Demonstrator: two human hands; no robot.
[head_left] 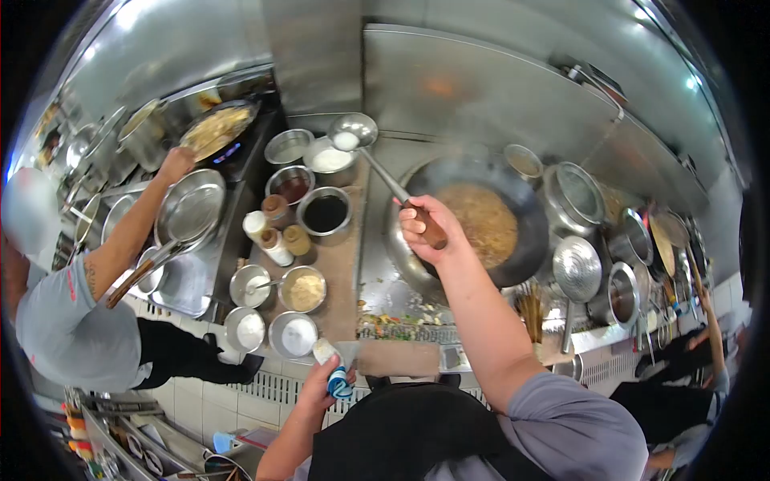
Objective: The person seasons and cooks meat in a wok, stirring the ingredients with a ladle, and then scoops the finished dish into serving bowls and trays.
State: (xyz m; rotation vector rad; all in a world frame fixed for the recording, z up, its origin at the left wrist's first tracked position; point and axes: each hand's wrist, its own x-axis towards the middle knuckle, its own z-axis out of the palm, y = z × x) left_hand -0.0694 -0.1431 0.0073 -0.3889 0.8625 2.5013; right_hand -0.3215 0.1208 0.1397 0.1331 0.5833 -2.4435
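Note:
My right hand (431,228) is wrapped round the wooden grip of a long-handled ladle (383,175). A little white stuff lies in the ladle's bowl, which is over the edge of a metal container of white seasoning (332,159). Below and right of this hand sits a large wok (525,232) holding brown, bubbling liquid (473,224). Close to my body, my left hand (318,391) is closed on a bunched blue-and-white cloth (339,383). Just beyond it stands a bowl of white powder (298,336).
Pots of dark sauce (325,212) and several shaker bottles (276,247) stand left of the wok. At right are a perforated skimmer (577,269) and stacked metal bowls (573,196). A co-worker's arm (132,216) reaches toward a pan over a flame (216,132).

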